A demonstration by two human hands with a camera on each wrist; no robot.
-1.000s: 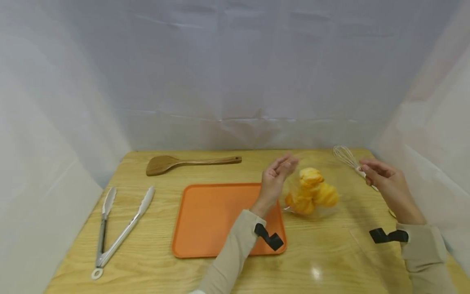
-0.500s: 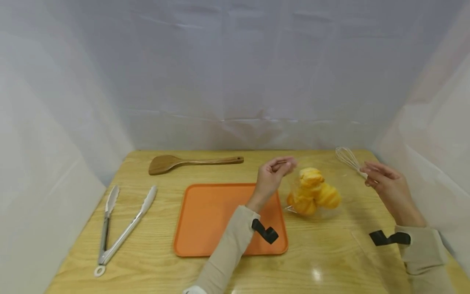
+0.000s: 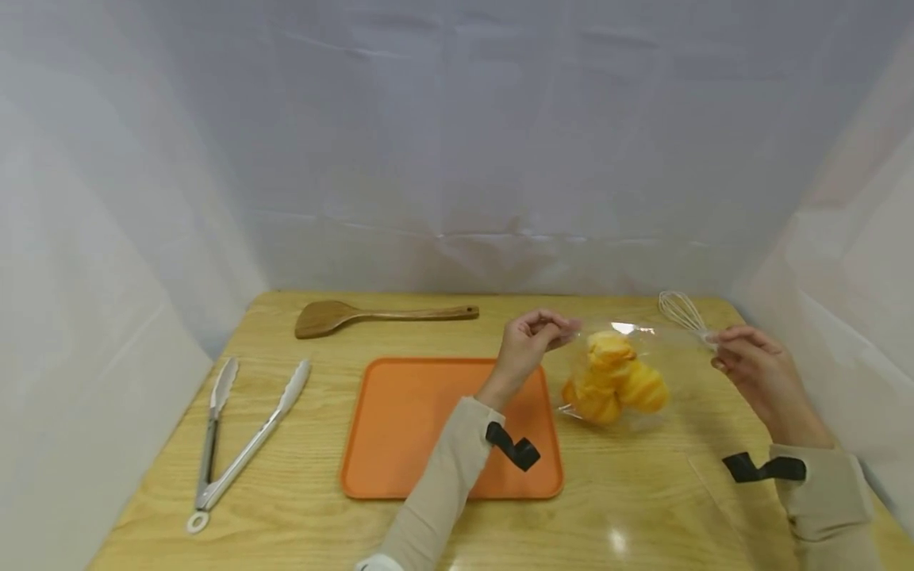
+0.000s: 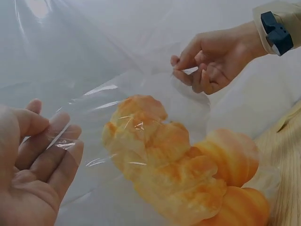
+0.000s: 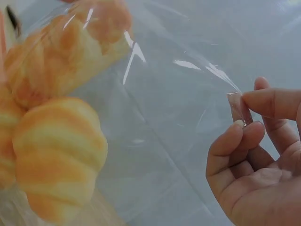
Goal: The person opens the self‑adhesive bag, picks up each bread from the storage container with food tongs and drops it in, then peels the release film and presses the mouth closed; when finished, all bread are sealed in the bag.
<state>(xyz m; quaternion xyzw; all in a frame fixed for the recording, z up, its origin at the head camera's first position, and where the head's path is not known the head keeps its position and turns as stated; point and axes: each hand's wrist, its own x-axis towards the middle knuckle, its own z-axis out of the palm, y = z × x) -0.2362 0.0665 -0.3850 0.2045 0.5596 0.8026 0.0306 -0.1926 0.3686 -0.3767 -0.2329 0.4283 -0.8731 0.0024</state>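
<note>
A clear plastic bag [image 3: 635,328] is stretched between both hands above the right side of the wooden table. Inside it sit several golden bread rolls [image 3: 617,385]; a knobbly loaf [image 4: 160,160] and a striped roll [image 5: 61,155] show up close in the wrist views. My left hand [image 3: 521,353] pinches the bag's left upper corner, thumb against fingers, with film [image 4: 63,136] lying over the fingertips. At the opposite corner my right hand [image 3: 767,385] pinches the film between thumb and fingers. In the right wrist view, that hand [image 5: 263,155] has its other fingers loosely bent.
An orange tray [image 3: 400,428] lies under my left forearm. Behind it is a wooden spatula [image 3: 328,317], and at the left are spread metal tongs [image 3: 250,448]. A whisk [image 3: 681,309] lies at the back right. White sheeting [image 3: 457,159] encloses the table.
The bag's upper edge is now drawn taut and shows a bright glare. My right hand has come slightly lower. Both hands keep their pinch while the head view shifts a little.
</note>
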